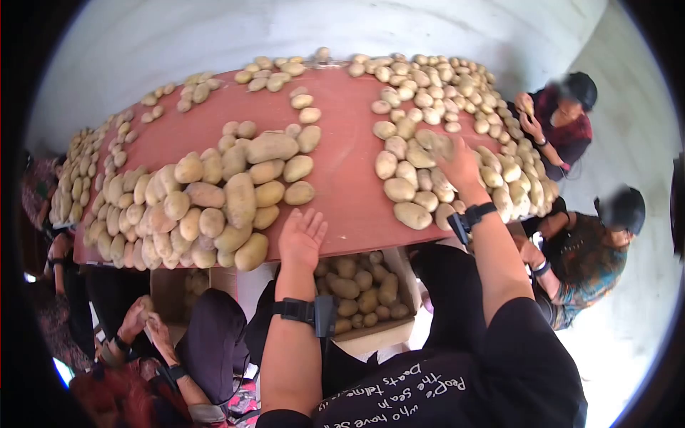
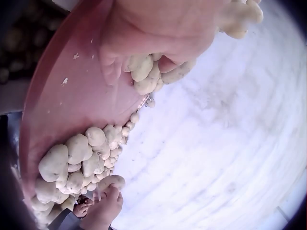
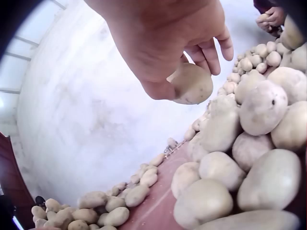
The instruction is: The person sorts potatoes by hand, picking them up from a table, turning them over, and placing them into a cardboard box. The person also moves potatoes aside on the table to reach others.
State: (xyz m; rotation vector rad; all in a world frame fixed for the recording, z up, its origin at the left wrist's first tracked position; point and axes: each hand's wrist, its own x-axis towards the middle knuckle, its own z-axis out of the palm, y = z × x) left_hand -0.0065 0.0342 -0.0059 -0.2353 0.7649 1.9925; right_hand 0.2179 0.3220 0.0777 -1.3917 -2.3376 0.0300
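My right hand (image 1: 462, 167) pinches a potato (image 3: 193, 84) between thumb and fingers, above the right-hand heap of potatoes (image 1: 405, 171). The right wrist view shows the potato's smooth, pale yellow skin, with part of it hidden behind the thumb. Close to the table's front edge, my left hand (image 1: 301, 237) holds nothing, its fingers relaxed and loosely spread. Beside it, on its left, lies a larger heap of potatoes (image 1: 240, 200), with a few long ones on top. A bare strip of the red table (image 1: 342, 164) runs between the two heaps.
Below the table edge stands a cardboard box (image 1: 382, 332) of potatoes, and another box (image 1: 164, 282) is further left. Two people in caps (image 1: 581, 89) are at the right side; others sit at the left. A pale wall (image 1: 285, 28) rises behind the table.
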